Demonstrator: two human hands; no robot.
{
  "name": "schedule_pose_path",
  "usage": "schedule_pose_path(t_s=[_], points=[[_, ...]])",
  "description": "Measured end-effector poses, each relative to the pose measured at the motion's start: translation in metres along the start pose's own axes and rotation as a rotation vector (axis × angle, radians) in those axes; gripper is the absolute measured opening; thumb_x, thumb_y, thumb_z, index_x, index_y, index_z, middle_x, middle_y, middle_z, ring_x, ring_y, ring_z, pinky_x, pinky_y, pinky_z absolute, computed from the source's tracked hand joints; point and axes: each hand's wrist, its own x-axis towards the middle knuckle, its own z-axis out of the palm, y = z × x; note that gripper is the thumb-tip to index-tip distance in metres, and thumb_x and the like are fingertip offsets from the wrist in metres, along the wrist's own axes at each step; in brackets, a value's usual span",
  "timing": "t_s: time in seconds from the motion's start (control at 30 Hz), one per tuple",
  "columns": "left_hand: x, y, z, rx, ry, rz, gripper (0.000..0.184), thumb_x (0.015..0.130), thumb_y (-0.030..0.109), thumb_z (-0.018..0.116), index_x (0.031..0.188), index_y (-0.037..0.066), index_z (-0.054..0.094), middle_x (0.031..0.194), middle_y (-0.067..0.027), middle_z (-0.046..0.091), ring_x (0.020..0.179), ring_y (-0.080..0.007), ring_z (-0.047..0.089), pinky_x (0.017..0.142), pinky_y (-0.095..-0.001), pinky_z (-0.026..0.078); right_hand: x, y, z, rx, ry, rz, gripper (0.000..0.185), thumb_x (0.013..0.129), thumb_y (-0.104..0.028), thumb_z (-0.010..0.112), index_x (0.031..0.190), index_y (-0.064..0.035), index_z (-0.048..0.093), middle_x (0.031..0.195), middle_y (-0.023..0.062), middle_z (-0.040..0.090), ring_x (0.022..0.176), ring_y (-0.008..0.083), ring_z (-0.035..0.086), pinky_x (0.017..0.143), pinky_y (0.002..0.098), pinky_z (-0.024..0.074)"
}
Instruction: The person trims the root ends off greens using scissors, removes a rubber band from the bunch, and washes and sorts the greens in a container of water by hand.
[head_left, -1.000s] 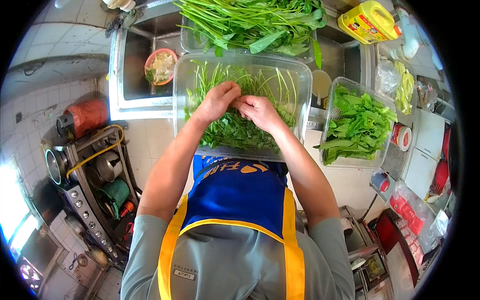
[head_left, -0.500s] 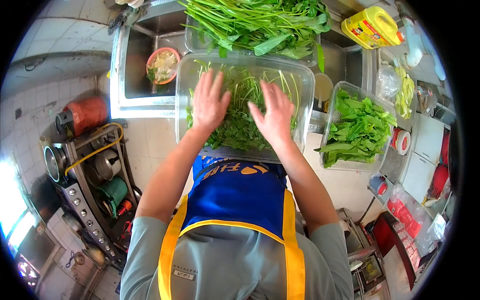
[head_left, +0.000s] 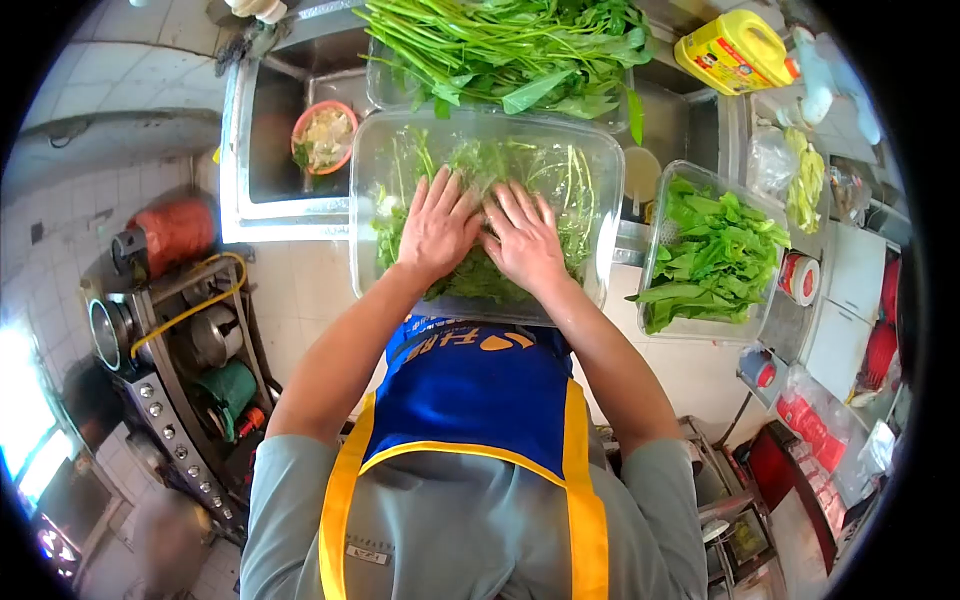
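Observation:
A large clear plastic tub point(head_left: 606, 225) rests at the near edge of the sink, with leafy green herbs point(head_left: 480, 278) inside. Both hands are in the tub, close together and palms down on the herbs. My left hand point(head_left: 438, 228) has its fingers stretched forward among the stems, tips partly covered. Beside it, my right hand point(head_left: 525, 238) lies flat with fingers outstretched, its thumb near the left hand. Neither hand grips anything visible. The herbs under the palms are hidden.
Behind stands another tub of long-stemmed greens point(head_left: 530, 60). A tub of cut leaves point(head_left: 715, 255) is on the right. In the metal sink point(head_left: 275, 130) sits a pink-rimmed bowl point(head_left: 298, 128) of scraps. A yellow jug point(head_left: 735, 55) stands back right; a gas stove point(head_left: 165, 420) is left.
Both hands have moved inward and slightly nearer my body, from apart to almost touching, and press down on the herbs. A blurred shape has appeared at the lower left.

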Motion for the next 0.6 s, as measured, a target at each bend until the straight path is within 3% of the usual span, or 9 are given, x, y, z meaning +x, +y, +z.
schedule_pose_path(t_s=[0.17, 0.27, 0.33, 0.47, 0.6], points=[[-0.006, 0.002, -0.016, 0.061, 0.152, -0.117, 0.051, 0.090, 0.030, 0.056, 0.136, 0.010, 0.046, 0.146, -0.0170, 0.035, 0.137, -0.0364, 0.027, 0.110, -0.0572, 0.018, -0.011, 0.012, -0.019, -0.043, 0.305, 0.117, 0.062, 0.087, -0.047, 0.059, 0.136, -0.0129, 0.045, 0.142, 0.0092, 0.037, 0.137, 0.0267, 0.029, 0.112, 0.0516, 0.0172], [-0.006, 0.001, -0.005, 0.042, 0.225, -0.248, 0.054, 0.089, 0.032, 0.057, 0.137, 0.011, 0.045, 0.146, -0.0168, 0.034, 0.137, -0.0368, 0.027, 0.110, -0.0569, 0.018, -0.014, 0.022, -0.011, -0.002, 0.384, 0.330, 0.062, 0.089, -0.051, 0.054, 0.136, -0.0119, 0.044, 0.144, 0.0116, 0.033, 0.138, 0.0311, 0.025, 0.111, 0.0562, 0.0176], [-0.004, 0.006, 0.002, 0.078, 0.143, -0.217, 0.058, 0.088, 0.034, 0.058, 0.139, 0.012, 0.043, 0.147, -0.0187, 0.032, 0.136, -0.0373, 0.029, 0.109, -0.0565, 0.019, -0.010, 0.009, -0.006, -0.002, 0.161, 0.312, 0.062, 0.089, -0.050, 0.053, 0.138, -0.0126, 0.042, 0.146, 0.0116, 0.030, 0.139, 0.0307, 0.024, 0.111, 0.0567, 0.0166], [-0.002, 0.002, -0.001, 0.069, 0.135, -0.169, 0.059, 0.087, 0.035, 0.059, 0.139, 0.013, 0.043, 0.147, -0.0200, 0.031, 0.136, -0.0380, 0.029, 0.109, -0.0566, 0.021, -0.010, 0.009, -0.006, 0.020, 0.133, 0.274, 0.066, 0.088, -0.049, 0.056, 0.141, -0.0135, 0.039, 0.148, 0.0109, 0.027, 0.140, 0.0302, 0.023, 0.110, 0.0565, 0.0172], [-0.006, 0.002, 0.001, 0.069, 0.161, -0.171, 0.059, 0.087, 0.035, 0.059, 0.139, 0.013, 0.043, 0.147, -0.0199, 0.031, 0.136, -0.0371, 0.029, 0.110, -0.0551, 0.020, -0.005, 0.021, -0.006, 0.063, 0.427, 0.330, 0.066, 0.088, -0.048, 0.056, 0.140, -0.0106, 0.039, 0.144, 0.0152, 0.031, 0.137, 0.0319, 0.027, 0.110, 0.0543, 0.0188]])
